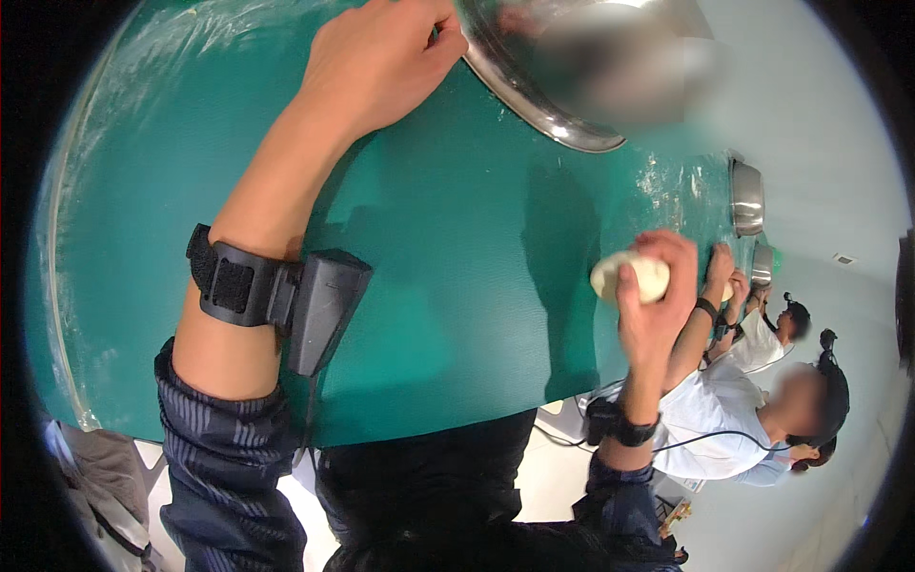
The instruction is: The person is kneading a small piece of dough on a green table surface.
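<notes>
My right hand (664,286), raised over the right side of the green table (448,248), is closed around a smooth, pale dough ball (631,277). My left hand (386,62) is at the far edge of the view, its fingers curled and partly cut off by the frame. Its thumb side touches or overlaps the rim of a large shiny metal bowl (534,119). Whatever lies under those left fingers is hidden.
White flour smears (672,186) mark the tabletop. Smaller metal bowls (747,198) stand further right. Beside me on the right, a co-worker (710,419) in a white shirt reaches onto the table, with another person (762,338) beyond. A black device (329,310) is strapped to my left forearm.
</notes>
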Tool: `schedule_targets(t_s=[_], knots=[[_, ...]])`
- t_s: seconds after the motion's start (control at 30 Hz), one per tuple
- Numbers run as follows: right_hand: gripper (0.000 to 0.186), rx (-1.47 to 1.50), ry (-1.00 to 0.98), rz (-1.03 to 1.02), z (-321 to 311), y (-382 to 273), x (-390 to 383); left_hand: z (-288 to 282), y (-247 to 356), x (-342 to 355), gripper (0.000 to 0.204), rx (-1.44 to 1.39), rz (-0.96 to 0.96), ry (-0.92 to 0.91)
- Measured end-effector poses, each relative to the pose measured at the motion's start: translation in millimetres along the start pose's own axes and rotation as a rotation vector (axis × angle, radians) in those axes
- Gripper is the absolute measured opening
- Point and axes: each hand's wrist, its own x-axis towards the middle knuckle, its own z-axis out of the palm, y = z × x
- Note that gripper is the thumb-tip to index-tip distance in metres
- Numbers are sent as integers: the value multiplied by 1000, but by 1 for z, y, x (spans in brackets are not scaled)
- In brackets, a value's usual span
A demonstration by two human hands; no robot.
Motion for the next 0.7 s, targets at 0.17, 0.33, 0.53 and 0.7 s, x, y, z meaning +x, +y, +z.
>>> schedule_targets(t_s=[0.17, 0.33, 0.53, 0.7], knots=[[37, 546, 360, 391, 11, -2, -76, 3, 1, -1, 25, -50, 58, 47], [41, 205, 343, 291, 7, -3, -112, 5, 1, -1, 24, -36, 37, 26], [38, 262, 436, 474, -3, -27, -138, 6, 3, 0, 24, -66, 71, 38], [34, -23, 181, 292, -17, -54, -122, -2, 12, -4, 25, -11, 56, 18]])
